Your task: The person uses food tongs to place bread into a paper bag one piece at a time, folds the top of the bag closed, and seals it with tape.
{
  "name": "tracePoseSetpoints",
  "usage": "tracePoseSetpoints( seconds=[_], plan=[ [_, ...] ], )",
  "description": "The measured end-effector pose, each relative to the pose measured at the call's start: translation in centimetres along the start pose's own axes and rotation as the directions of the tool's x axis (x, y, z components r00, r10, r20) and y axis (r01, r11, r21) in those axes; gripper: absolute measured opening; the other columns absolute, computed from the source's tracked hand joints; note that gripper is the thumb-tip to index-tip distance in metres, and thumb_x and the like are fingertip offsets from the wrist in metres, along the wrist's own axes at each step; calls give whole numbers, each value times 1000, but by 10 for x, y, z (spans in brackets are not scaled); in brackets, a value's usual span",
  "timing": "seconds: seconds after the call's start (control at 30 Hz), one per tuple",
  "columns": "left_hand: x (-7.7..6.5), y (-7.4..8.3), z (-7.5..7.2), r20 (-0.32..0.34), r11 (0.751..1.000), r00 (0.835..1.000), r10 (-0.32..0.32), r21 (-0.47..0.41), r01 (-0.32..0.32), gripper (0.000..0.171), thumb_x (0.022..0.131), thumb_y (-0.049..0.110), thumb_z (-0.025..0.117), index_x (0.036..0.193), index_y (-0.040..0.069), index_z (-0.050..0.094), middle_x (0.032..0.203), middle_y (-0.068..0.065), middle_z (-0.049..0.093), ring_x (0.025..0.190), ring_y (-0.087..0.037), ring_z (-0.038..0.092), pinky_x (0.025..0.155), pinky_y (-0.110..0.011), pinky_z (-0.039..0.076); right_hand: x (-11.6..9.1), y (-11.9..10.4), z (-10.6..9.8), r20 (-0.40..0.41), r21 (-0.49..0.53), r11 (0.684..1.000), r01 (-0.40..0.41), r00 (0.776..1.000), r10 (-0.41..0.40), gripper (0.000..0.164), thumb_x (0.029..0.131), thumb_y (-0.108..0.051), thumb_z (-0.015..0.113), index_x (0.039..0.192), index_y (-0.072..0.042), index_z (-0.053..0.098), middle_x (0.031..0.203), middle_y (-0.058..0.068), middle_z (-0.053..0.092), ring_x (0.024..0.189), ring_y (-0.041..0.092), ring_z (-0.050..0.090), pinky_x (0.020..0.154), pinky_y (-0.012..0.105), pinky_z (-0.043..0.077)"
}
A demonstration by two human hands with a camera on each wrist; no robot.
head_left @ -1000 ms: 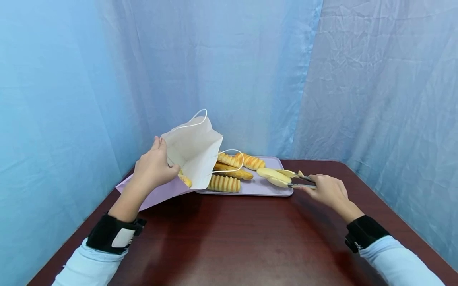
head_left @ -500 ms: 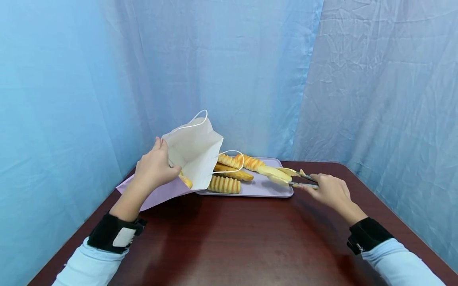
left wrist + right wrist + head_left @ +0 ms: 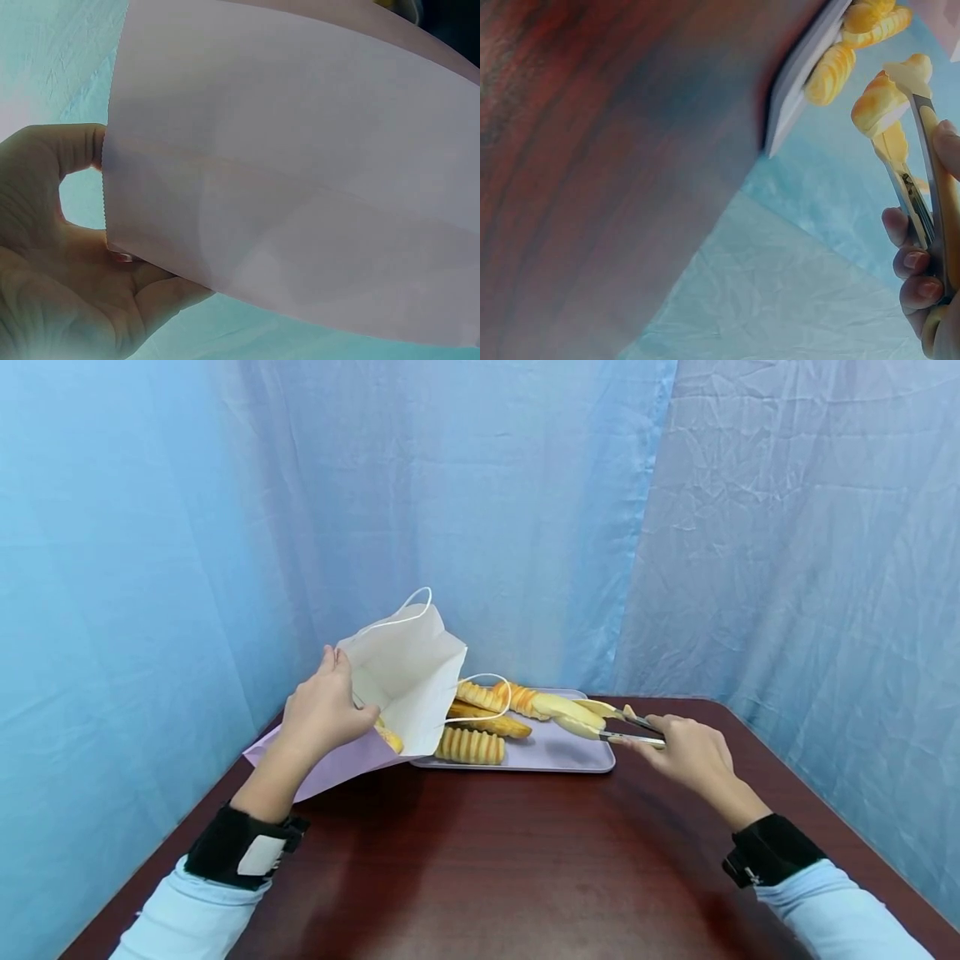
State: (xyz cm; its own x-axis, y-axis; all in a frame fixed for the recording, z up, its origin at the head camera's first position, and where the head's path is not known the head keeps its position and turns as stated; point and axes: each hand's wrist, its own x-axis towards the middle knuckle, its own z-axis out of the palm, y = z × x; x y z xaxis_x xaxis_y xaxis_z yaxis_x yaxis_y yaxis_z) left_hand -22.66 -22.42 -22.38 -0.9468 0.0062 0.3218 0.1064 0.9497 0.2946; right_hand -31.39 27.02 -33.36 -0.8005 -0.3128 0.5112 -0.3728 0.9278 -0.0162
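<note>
My left hand [image 3: 322, 710] pinches the rim of a paper bag [image 3: 408, 668], lilac outside and white inside, which lies tilted with its mouth toward the right. A bit of yellow bread [image 3: 390, 740] shows at its opening. In the left wrist view the bag's side [image 3: 285, 172] sits between thumb and fingers. My right hand [image 3: 690, 756] grips metal tongs [image 3: 633, 739] with cream-yellow tips. Between those tips is a pale bread roll [image 3: 876, 111], held above the right part of a lilac tray [image 3: 555, 756]. Part of the roll is hidden by the tips.
On the tray lie a ridged roll [image 3: 471, 747], a long brown-yellow loaf [image 3: 491, 721] and more ridged bread [image 3: 517, 697] behind. A white bag handle [image 3: 508, 693] loops over them. Blue cloth [image 3: 480, 510] hangs round the dark red table [image 3: 525, 860].
The tongs with the bread roll have risen slightly and shifted a little left over the tray. My left hand and the bag have hardly moved.
</note>
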Motion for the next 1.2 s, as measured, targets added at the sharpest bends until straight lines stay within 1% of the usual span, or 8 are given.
tracePoseSetpoints(
  seconds=[0.07, 0.33, 0.6, 0.7, 0.83, 0.97, 1.1, 1.2],
  plan=[
    [0, 0, 0, 2, 1000, 1000, -6, 2, 6, 94, 84, 27, 63, 153, -18, 19, 159, -40, 16, 55, -27, 49, 47, -35, 39, 2, -2, -2, -13, -1, 1000, 6, 1000, -6, 57, 85, -56, 75, 116, -8, 75, 67, -1, 57, 54, 13, 45, 41, 30, 33],
    [2, 0, 0, 6, 1000, 1000, -2, 8, 2, 93, 84, 27, 64, 152, -19, 20, 158, -41, 17, 66, -33, 57, 50, -35, 42, 7, -11, -10, -53, 12, 1000, 7, 999, -6, 57, 84, -51, 77, 121, -8, 74, 80, 8, 70, 57, 17, 52, 42, 30, 34],
    [2, 1, -1, 10, 1000, 1000, -6, 9, 6, 93, 84, 26, 63, 152, -19, 19, 158, -41, 16, 64, -32, 55, 48, -35, 41, 10, -17, -17, -62, 7, 1000, -4, 998, 5, 61, 85, -54, 75, 124, -8, 73, 83, 10, 71, 54, 15, 48, 40, 30, 33],
    [3, 1, -3, 10, 1000, 1000, -10, 16, 10, 93, 84, 27, 63, 152, -19, 20, 158, -41, 17, 73, -37, 59, 52, -38, 43, 13, -19, -21, -74, 21, 1000, -4, 997, 6, 60, 84, -53, 76, 125, -8, 73, 86, 12, 72, 54, 15, 48, 39, 30, 32],
    [3, 1, -5, 9, 1000, 1000, -15, 26, 15, 93, 85, 28, 64, 152, -19, 19, 158, -41, 18, 89, -45, 62, 58, -43, 47, 18, -24, -26, -110, 32, 999, 19, 994, -15, 54, 84, -50, 77, 119, -10, 74, 77, 7, 68, 52, 15, 46, 40, 31, 31],
    [4, 0, -5, 14, 1000, 1000, -16, 26, 16, 93, 85, 28, 63, 152, -19, 19, 158, -41, 18, 84, -43, 62, 55, -42, 46, 23, -29, -32, -155, 32, 998, 46, 987, -41, 45, 83, -51, 77, 109, -15, 75, 66, -1, 58, 51, 15, 44, 41, 31, 30],
    [4, 0, -4, 23, 1000, 1000, -18, 17, 17, 93, 85, 27, 62, 153, -19, 18, 158, -41, 16, 69, -36, 57, 50, -37, 41, 26, -34, -37, -191, 40, 997, 70, 980, -61, 44, 82, -50, 78, 108, -15, 75, 67, -1, 60, 51, 15, 44, 41, 30, 30],
    [5, 0, -4, 26, 1000, 999, -18, 17, 18, 93, 84, 27, 61, 153, -19, 17, 159, -41, 15, 66, -34, 55, 49, -36, 40, 27, -39, -40, -210, 48, 995, 86, 975, -74, 47, 81, -48, 80, 112, -13, 76, 69, 1, 61, 50, 14, 41, 40, 30, 28]
  ],
)
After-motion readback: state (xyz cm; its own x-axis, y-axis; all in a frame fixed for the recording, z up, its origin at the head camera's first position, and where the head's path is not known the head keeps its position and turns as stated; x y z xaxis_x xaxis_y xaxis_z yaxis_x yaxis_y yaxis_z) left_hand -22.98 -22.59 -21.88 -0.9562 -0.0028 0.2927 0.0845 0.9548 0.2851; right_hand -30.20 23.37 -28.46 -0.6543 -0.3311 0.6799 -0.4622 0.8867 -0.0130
